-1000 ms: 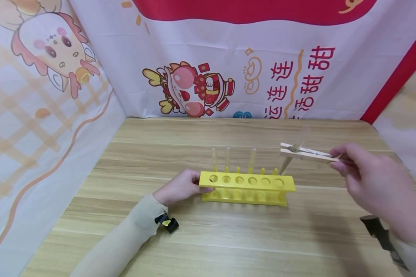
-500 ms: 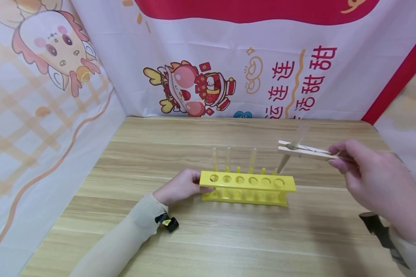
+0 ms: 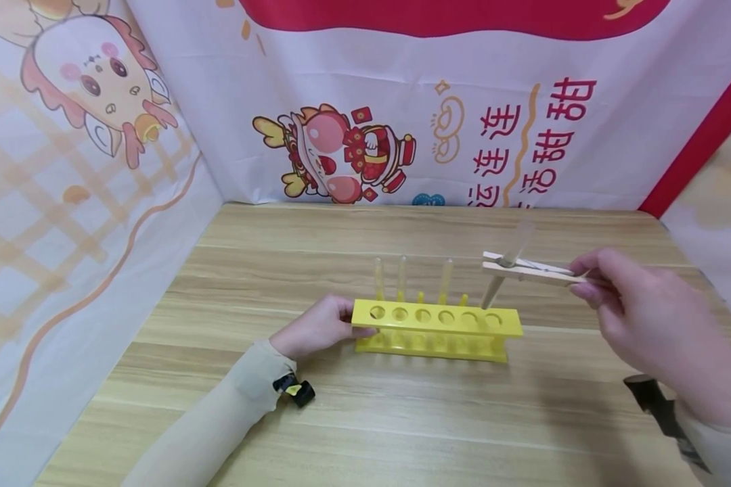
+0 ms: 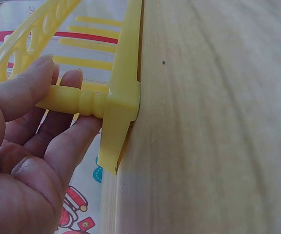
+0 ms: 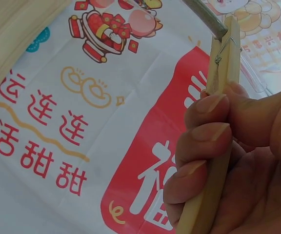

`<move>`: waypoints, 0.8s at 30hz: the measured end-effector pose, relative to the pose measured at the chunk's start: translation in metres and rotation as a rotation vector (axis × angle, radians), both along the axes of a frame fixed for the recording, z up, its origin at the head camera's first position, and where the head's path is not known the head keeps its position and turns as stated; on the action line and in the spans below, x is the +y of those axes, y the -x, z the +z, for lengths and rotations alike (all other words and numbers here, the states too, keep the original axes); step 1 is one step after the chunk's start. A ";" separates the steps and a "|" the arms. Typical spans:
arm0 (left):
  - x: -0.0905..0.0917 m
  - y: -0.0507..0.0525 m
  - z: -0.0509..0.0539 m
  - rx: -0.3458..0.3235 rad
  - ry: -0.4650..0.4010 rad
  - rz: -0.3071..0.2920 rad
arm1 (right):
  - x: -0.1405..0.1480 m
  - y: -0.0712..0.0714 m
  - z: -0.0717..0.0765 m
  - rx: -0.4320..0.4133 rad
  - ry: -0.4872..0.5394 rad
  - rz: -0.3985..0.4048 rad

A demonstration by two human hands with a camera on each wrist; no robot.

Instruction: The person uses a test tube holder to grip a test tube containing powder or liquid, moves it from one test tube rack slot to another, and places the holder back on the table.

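My left hand (image 3: 318, 328) grips the left end post of a yellow test tube rack (image 3: 436, 318); in the left wrist view the thumb and fingers (image 4: 74, 141) close round the post (image 4: 65, 99). With my right hand (image 3: 652, 318) I hold a wooden test tube clamp (image 3: 533, 270) by its handle, fingers wrapped round it in the right wrist view. The clamp's far end grips a tilted test tube (image 3: 492, 292), its upper part clear and its lower part greyish-brown. The tube's lower end is just behind the rack's right end; whether it touches the rack I cannot tell.
Three clear test tubes (image 3: 402, 277) stand rounded end up on the rack's back pegs, beside bare yellow pegs (image 3: 464, 299). The front row holes show no tubes. A wood-grain table (image 3: 341, 419) lies beneath, with printed cloth (image 3: 219, 101) behind and at the sides.
My right hand has shifted a little to the left with the clamp and tube. The tube's lower end now hides the rightmost peg. The left hand keeps its hold on the rack.
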State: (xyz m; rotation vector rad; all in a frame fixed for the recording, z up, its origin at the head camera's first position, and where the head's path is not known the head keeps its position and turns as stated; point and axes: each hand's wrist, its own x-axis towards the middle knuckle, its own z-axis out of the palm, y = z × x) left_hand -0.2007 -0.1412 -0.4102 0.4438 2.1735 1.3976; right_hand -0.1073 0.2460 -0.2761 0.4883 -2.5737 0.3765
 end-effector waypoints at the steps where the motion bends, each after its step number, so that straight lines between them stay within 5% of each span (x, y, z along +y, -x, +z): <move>1: 0.000 0.000 0.000 0.000 0.000 -0.001 | 0.000 0.000 0.000 0.000 0.001 0.001; 9: 0.000 0.000 0.001 0.021 0.001 -0.013 | -0.003 0.000 -0.003 -0.036 0.011 -0.003; 24: 0.000 0.000 0.000 0.024 0.000 -0.009 | -0.003 0.005 -0.014 0.032 0.027 0.064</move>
